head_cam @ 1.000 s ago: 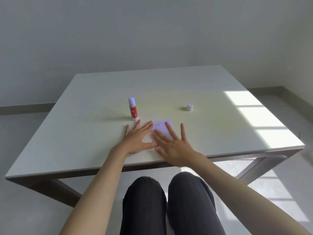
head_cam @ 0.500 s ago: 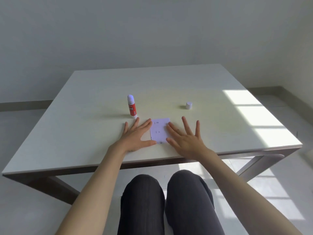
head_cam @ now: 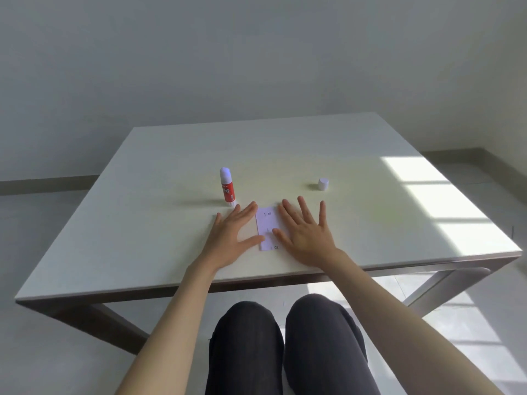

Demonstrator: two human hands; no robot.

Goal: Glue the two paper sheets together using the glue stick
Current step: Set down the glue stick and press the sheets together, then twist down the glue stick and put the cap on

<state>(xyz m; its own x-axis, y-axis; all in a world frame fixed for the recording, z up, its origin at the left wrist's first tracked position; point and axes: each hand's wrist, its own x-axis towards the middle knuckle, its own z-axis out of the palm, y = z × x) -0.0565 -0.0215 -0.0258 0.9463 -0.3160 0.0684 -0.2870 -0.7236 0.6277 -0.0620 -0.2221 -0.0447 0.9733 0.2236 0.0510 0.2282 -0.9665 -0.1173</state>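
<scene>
A small white paper (head_cam: 267, 223) with faint print lies flat on the white table (head_cam: 159, 223), near its front edge. Only one sheet outline shows; I cannot tell whether a second sheet lies under it. My left hand (head_cam: 232, 236) rests flat on the table at the paper's left edge, thumb touching the sheet. My right hand (head_cam: 306, 233) lies flat with spread fingers over the paper's right side. The red glue stick (head_cam: 227, 187) stands upright, uncapped, just behind my left hand. Its white cap (head_cam: 323, 184) sits apart at the right.
The table's front edge runs just below my wrists, with my knees (head_cam: 285, 337) under it. A sunlit patch covers the table's right part (head_cam: 445, 201). A grey wall stands behind the table.
My right hand slid to the right off the middle of the paper, uncovering more of the sheet. My left hand stayed at the paper's left edge.
</scene>
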